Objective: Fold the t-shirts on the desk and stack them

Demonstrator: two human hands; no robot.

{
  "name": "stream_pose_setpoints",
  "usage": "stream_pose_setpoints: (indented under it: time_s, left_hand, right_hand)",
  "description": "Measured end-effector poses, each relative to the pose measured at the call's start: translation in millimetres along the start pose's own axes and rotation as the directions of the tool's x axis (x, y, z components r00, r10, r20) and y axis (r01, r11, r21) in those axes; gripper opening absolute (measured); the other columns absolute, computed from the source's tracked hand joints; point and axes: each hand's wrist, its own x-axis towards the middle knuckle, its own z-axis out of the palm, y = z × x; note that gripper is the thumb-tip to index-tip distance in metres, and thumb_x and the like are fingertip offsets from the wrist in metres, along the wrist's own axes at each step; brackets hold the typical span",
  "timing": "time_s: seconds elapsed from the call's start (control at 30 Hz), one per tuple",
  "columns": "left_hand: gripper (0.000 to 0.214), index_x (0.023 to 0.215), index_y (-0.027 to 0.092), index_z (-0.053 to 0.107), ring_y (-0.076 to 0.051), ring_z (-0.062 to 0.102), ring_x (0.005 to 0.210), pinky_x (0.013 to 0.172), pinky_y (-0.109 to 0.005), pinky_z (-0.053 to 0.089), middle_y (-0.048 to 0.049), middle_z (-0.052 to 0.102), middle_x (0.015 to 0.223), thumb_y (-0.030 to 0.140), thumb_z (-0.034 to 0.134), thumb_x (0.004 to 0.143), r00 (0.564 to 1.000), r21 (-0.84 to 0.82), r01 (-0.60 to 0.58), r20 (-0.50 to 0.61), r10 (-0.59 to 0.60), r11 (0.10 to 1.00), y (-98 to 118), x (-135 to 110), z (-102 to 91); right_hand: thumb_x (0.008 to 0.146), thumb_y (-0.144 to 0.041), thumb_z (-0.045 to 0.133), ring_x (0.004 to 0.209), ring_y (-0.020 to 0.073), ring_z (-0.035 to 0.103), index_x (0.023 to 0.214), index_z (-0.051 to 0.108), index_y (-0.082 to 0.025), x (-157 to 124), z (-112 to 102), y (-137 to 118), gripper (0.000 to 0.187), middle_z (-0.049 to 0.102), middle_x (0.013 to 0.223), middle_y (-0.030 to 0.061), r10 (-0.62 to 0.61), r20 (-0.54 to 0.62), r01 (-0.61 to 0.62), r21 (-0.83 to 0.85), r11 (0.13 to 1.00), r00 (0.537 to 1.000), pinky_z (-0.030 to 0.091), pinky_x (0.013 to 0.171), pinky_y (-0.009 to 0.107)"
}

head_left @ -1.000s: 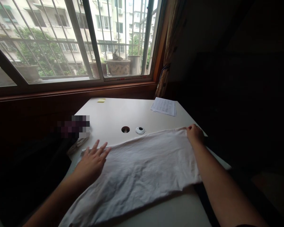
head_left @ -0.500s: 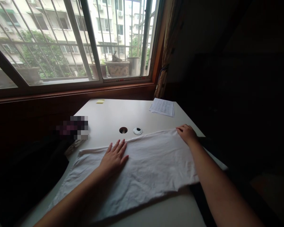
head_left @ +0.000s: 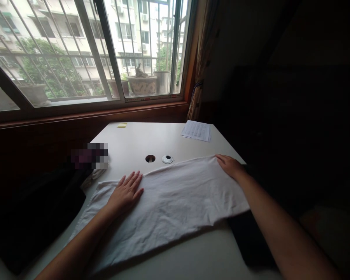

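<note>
A white cloth [head_left: 175, 202] lies spread flat across the white table [head_left: 151, 142]. My left hand [head_left: 125, 192] rests palm down on the cloth near its far left edge, fingers stretched out and open. At the cloth's far right corner, my right hand [head_left: 229, 165] lies flat with fingers extended on the fabric.
A round cable hole [head_left: 150, 158] and its loose cap [head_left: 167, 159] sit just beyond the cloth. A printed sheet of paper [head_left: 196, 130] and a yellow sticky note [head_left: 122, 125] lie further back. Dark fabric [head_left: 37, 210] hangs at the table's left; a barred window [head_left: 84, 50] is behind.
My left hand slid right along the cloth, then back a little to the left. My right hand went from pinching the corner to lying flat on it.
</note>
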Motion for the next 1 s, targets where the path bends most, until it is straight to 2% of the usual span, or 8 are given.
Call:
stream_pose_setpoints:
  time_s: [0.07, 0.17, 0.23, 0.3, 0.43, 0.5, 0.73, 1.0]
  left_hand:
    - [0.065, 0.163, 0.025, 0.025, -0.024, 0.023, 0.156, 0.126, -0.047, 0.015, -0.0023, 0.026, 0.168, 0.056, 0.027, 0.106, 1.000, 0.000, -0.001, -0.001, 0.001, 1.000, 0.2, 0.3, 0.4]
    - [0.065, 0.162, 0.026, 0.026, -0.024, 0.024, 0.156, 0.126, -0.047, 0.016, -0.0025, 0.027, 0.167, 0.057, 0.027, 0.106, 1.000, -0.002, -0.003, -0.004, 0.003, 1.000, 0.3, 0.6, 0.6]
    - [0.065, 0.162, 0.026, 0.026, -0.025, 0.024, 0.156, 0.126, -0.048, 0.016, -0.0028, 0.028, 0.167, 0.056, 0.028, 0.106, 1.000, -0.002, -0.005, -0.004, 0.005, 1.000, 0.1, 0.7, 0.3]
    - [0.065, 0.162, 0.025, 0.026, -0.025, 0.024, 0.155, 0.126, -0.048, 0.017, -0.0032, 0.028, 0.167, 0.056, 0.028, 0.105, 1.000, -0.001, -0.007, 0.002, 0.007, 1.000, -0.3, 0.9, 0.3]
    - [0.065, 0.162, 0.025, 0.026, -0.025, 0.024, 0.156, 0.125, -0.048, 0.018, -0.0034, 0.028, 0.167, 0.056, 0.029, 0.105, 1.000, 0.000, -0.006, 0.005, 0.005, 1.000, -1.4, 1.3, 1.5]
    - [0.065, 0.162, 0.026, 0.026, -0.025, 0.024, 0.156, 0.126, -0.048, 0.017, -0.0034, 0.028, 0.167, 0.056, 0.028, 0.105, 1.000, -0.003, -0.006, 0.004, 0.006, 1.000, -1.6, 1.4, 2.2]
    - [0.065, 0.162, 0.024, 0.026, -0.025, 0.024, 0.155, 0.126, -0.049, 0.018, -0.0047, 0.028, 0.167, 0.056, 0.029, 0.105, 1.000, -0.013, -0.015, 0.010, 0.016, 1.000, -4.4, 1.7, 1.9]
    - [0.064, 0.161, 0.025, 0.029, -0.023, 0.025, 0.155, 0.126, -0.045, 0.019, -0.0048, 0.027, 0.167, 0.056, 0.030, 0.105, 0.998, -0.026, -0.054, 0.010, 0.055, 0.998, -13.2, 0.3, 0.1]
  right_hand:
    - [0.098, -0.032, 0.044, 0.128, 0.0232, 0.059, 0.135, 0.064, -0.025, -15.1, -9.2, 4.4, 0.043, 0.065, 0.140, 0.0048, 0.037, -0.019, -0.036, 0.075, 0.997, 0.999, 0.045, 0.109, 0.035]
    - [0.096, -0.029, 0.042, 0.127, 0.0235, 0.059, 0.126, 0.068, -0.024, -42.8, -22.7, 13.5, 0.039, 0.066, 0.135, 0.0066, 0.111, -0.198, -0.083, 0.144, 0.986, 0.974, 0.043, 0.111, 0.036]
    - [0.096, -0.030, 0.042, 0.122, 0.0252, 0.060, 0.116, 0.070, -0.023, -64.7, -29.7, 20.8, 0.035, 0.067, 0.128, 0.0096, 0.132, -0.308, -0.102, 0.109, 0.989, 0.942, 0.044, 0.110, 0.038]
    - [0.095, -0.036, 0.045, 0.113, 0.0282, 0.063, 0.109, 0.070, -0.022, -88.3, -34.5, 27.9, 0.032, 0.066, 0.121, 0.0128, 0.171, -0.335, -0.170, 0.033, 0.985, 0.926, 0.047, 0.103, 0.041]
    - [0.095, -0.052, 0.048, 0.098, 0.0324, 0.065, 0.108, 0.065, -0.020, -129.6, -38.9, 37.0, 0.038, 0.065, 0.110, 0.0160, 0.360, -0.229, -0.394, -0.125, 0.911, 0.904, 0.050, 0.087, 0.043]
    - [0.096, -0.058, 0.045, 0.092, 0.0324, 0.066, 0.103, 0.063, -0.021, -141.9, -40.5, 37.9, 0.043, 0.066, 0.107, 0.0159, 0.427, -0.137, -0.446, -0.172, 0.878, 0.894, 0.050, 0.081, 0.043]
    - [0.098, -0.066, 0.036, 0.085, 0.0325, 0.069, 0.090, 0.060, -0.023, -144.0, -48.1, 34.7, 0.050, 0.071, 0.092, 0.0126, 0.444, 0.112, -0.413, -0.222, 0.883, 0.889, 0.044, 0.069, 0.038]
    - [0.098, -0.065, 0.040, 0.085, 0.0308, 0.069, 0.088, 0.059, -0.025, -137.2, -55.2, 52.9, 0.045, 0.071, 0.087, 0.0085, 0.360, 0.165, -0.308, -0.273, 0.911, 0.918, 0.040, 0.069, 0.034]
